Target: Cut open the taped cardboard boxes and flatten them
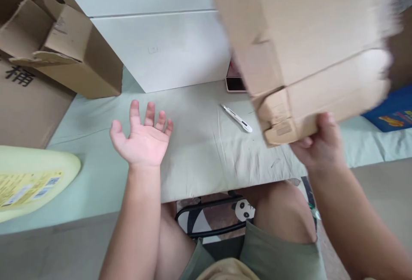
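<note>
My right hand point(318, 145) grips the lower corner of a large cardboard box point(309, 44), which is lifted off the surface and blurred by motion at the upper right. My left hand point(143, 136) hovers palm up over the pale green cloth point(193, 143), fingers spread and holding nothing. A white utility knife point(236, 118) lies on the cloth between the two hands, just left of the box's low corner.
An opened cardboard box point(64, 48) rests on a bigger box at the left. A white panel point(161, 44) stands behind the cloth. A phone point(234, 83) lies at its base. A yellow object point(28, 181) sits lower left, a blue package point(391, 112) at the right.
</note>
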Action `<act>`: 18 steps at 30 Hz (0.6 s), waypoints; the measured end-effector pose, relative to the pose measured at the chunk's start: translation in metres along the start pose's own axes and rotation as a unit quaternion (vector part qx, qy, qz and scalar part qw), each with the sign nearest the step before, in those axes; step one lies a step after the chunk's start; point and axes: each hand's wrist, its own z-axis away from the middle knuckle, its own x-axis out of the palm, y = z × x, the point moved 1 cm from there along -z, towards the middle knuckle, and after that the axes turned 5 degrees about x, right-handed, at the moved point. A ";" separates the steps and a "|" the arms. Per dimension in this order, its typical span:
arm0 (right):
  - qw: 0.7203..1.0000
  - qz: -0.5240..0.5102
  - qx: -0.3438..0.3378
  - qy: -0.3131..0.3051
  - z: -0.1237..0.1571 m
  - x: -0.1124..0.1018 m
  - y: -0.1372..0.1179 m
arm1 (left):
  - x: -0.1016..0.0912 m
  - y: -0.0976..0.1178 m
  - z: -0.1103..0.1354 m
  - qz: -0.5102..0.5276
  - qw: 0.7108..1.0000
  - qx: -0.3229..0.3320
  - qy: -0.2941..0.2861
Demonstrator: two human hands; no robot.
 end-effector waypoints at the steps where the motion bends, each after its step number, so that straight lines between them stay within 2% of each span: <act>1: 0.998 -0.003 -0.039 0.043 -0.006 -0.016 -0.011 | 0.001 0.001 0.001 0.001 1.000 -0.002 0.007; 3: 0.969 0.010 -0.152 0.197 -0.017 -0.051 -0.032 | 0.000 0.001 0.002 0.000 1.000 -0.003 0.014; 4: 0.957 0.048 -0.171 0.231 -0.022 -0.066 -0.040 | 0.000 0.001 0.002 -0.002 1.000 -0.003 0.012; 5: 0.946 0.088 -0.186 0.249 -0.025 -0.080 -0.046 | -0.002 0.001 0.002 -0.007 1.000 -0.001 0.008; 7: 0.936 0.159 -0.191 0.247 -0.029 -0.100 -0.054 | -0.004 0.000 0.002 -0.025 1.000 0.004 -0.006; 9: 0.924 0.196 -0.194 0.264 -0.034 -0.113 -0.059 | -0.006 -0.002 0.002 -0.056 0.998 0.011 -0.024; 11: 0.907 0.213 -0.186 0.312 -0.048 -0.121 -0.062 | -0.007 -0.003 0.001 -0.087 0.995 0.015 -0.036; 13: 0.894 0.223 -0.165 0.352 -0.076 -0.124 -0.067 | -0.005 -0.005 0.001 -0.098 0.995 0.012 -0.027; 15: 0.888 0.231 -0.154 0.367 -0.119 -0.123 -0.074 | -0.002 -0.007 0.001 -0.090 0.996 0.005 0.002; 17: 0.878 0.273 -0.174 0.353 -0.170 -0.119 -0.082 | 0.001 -0.008 0.000 -0.081 0.996 0.001 0.035; 18: 0.878 0.326 -0.178 0.301 -0.196 -0.115 -0.085 | 0.003 -0.009 -0.001 -0.081 0.996 -0.001 0.044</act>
